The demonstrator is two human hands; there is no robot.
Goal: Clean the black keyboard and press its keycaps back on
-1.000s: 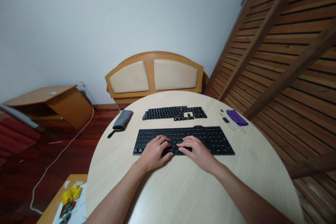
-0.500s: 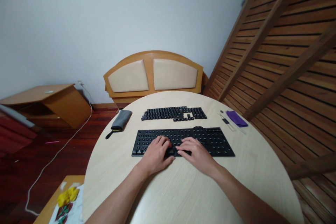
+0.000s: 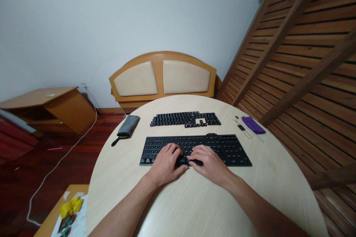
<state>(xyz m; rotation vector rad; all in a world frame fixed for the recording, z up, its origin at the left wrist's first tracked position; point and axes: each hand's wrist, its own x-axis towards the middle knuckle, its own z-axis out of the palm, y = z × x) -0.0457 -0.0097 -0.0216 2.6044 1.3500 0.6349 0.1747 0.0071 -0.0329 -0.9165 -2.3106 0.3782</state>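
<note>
A black keyboard base (image 3: 230, 150) with bare switches lies on the round pale wooden table (image 3: 194, 200). Both my hands rest on the middle of its front edge. My left hand (image 3: 166, 162) and my right hand (image 3: 209, 162) are curled, fingertips pinched on a long black keycap (image 3: 185, 161) between them at the bottom row. Behind the base lies a block of loose black keycaps (image 3: 185, 119) laid out in keyboard order, with a gap near its right end.
A grey pouch (image 3: 128, 126) lies at the table's left. A purple cloth (image 3: 252, 124) and small tools (image 3: 241, 127) lie at the right. A padded headboard (image 3: 162, 77) stands behind, a slatted wooden frame (image 3: 300, 55) leans right, a low cabinet (image 3: 50, 109) stands left.
My hands have stayed on the same spot of the keyboard, fingers shifting slightly. The view has drifted a little.
</note>
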